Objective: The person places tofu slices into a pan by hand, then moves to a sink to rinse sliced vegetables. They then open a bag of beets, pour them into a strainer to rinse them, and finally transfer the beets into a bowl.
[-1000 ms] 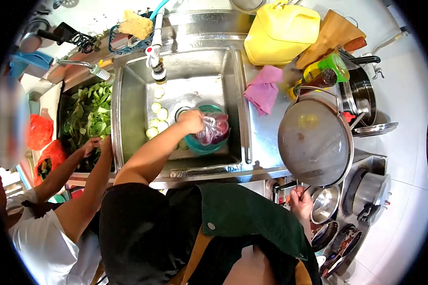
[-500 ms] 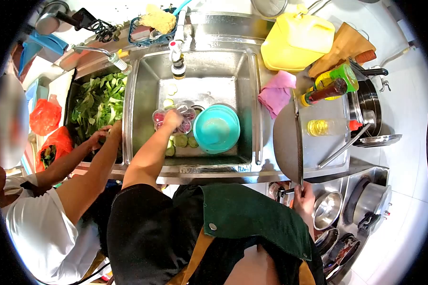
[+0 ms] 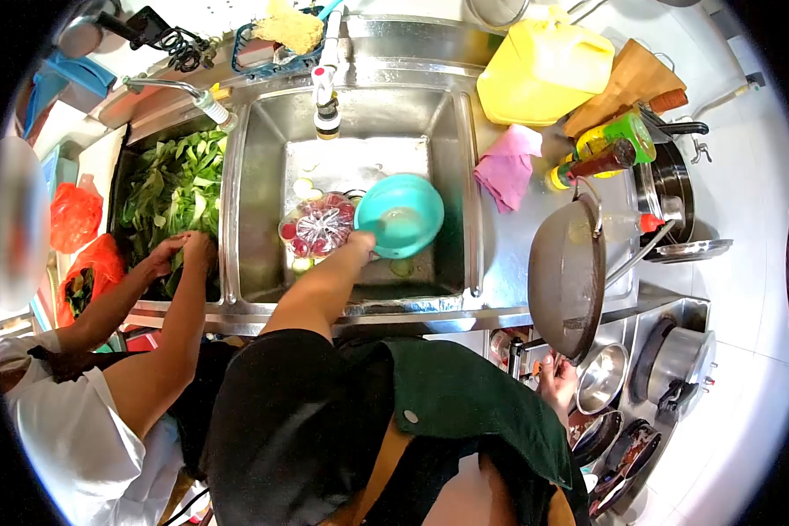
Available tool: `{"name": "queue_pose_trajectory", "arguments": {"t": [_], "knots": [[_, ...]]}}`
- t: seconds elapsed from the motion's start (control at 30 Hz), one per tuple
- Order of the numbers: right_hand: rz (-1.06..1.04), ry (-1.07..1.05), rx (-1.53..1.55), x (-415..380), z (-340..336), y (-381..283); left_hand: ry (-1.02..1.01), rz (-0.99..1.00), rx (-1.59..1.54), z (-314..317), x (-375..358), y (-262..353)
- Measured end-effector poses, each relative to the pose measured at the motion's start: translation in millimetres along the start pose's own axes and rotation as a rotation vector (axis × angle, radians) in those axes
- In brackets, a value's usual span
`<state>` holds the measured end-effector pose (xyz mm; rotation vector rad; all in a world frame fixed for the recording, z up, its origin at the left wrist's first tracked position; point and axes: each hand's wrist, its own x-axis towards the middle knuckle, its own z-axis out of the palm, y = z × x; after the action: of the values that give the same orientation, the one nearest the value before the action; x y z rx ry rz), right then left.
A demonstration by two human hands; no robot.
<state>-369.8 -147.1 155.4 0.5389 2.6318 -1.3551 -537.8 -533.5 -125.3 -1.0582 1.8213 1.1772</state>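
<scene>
My left hand (image 3: 364, 243) is closed on the near left rim of a teal plastic bowl (image 3: 412, 197) in the steel sink. Just left of the bowl sits a round clear plastic pack (image 3: 320, 226) with red contents and a gathered shiny centre. Pale green vegetable slices (image 3: 302, 187) lie around the pack on the sink floor. My right hand (image 3: 556, 383) is low at the counter's front edge, closed at the lower handle of a large grey wok (image 3: 559, 272). The wok is tipped up on its side, its other handle (image 3: 590, 197) at the top.
At left a co-worker's hands (image 3: 184, 252) work in a basin of leafy greens (image 3: 184, 180). A pink cloth (image 3: 508, 167), yellow jug (image 3: 543, 70) and bottles (image 3: 596, 167) stand right of the sink (image 3: 263, 175). Steel pots (image 3: 602, 379) sit below on the right.
My left hand has moved right from the plastic pack to the teal bowl's rim. The wok has turned and shifted right and down with my right hand.
</scene>
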Motion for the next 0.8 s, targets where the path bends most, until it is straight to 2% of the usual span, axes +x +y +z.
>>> {"name": "queue_pose_trajectory", "arguments": {"t": [0.07,0.1,0.13,0.2,0.23,0.27,0.33,0.37,0.43,0.47,0.5,0.53,0.57,0.6,0.63,0.67,0.8], "knots": [[-0.051,0.027,0.136,-1,1,1,-0.288,-0.220,-0.631,1,32,-11],[-0.117,0.054,0.174,-1,2,4,-0.503,-0.164,-0.696,-26,-53,22],[-0.117,0.069,0.182,-2,2,0,-0.636,-0.142,-0.839,-32,-59,21],[-0.196,0.050,0.125,-2,0,-10,-0.901,-0.307,-1.098,-43,-49,15],[-0.141,0.082,0.130,1,0,6,-1.036,-0.218,-1.214,-45,-53,9],[-0.149,0.094,0.138,1,0,-2,-1.154,-0.238,-1.356,-45,-66,9],[-0.159,0.165,0.244,2,4,-29,-1.388,-0.168,-1.458,-40,-82,9],[-0.161,0.194,0.245,4,3,-34,-1.392,-0.161,-1.449,-40,-93,14],[-0.224,0.261,0.177,14,-2,-32,-1.539,-0.092,-1.430,-39,-125,29],[-0.281,0.322,0.104,19,-5,-29,-1.541,-0.083,-1.423,-39,-141,38],[-0.308,0.329,0.201,26,-8,-27,-1.207,0.088,-1.223,-38,-157,50],[-0.347,0.331,0.119,31,-16,-30,-0.874,0.241,-1.010,-36,-166,60],[-0.346,0.320,0.091,36,-22,-32,-0.721,0.337,-0.848,-26,-153,64],[-0.343,0.311,0.062,40,-28,-36,-0.725,0.346,-0.840,-21,-176,74],[-0.346,0.322,0.067,44,-32,-41,-0.439,0.506,-0.593,-13,-201,83],[-0.337,0.286,-0.064,48,-37,-47,-0.149,0.648,-0.340,-3,-220,90],[-0.340,0.183,-0.402,70,-31,-39,-0.183,0.718,-0.348,47,-240,98]]}}
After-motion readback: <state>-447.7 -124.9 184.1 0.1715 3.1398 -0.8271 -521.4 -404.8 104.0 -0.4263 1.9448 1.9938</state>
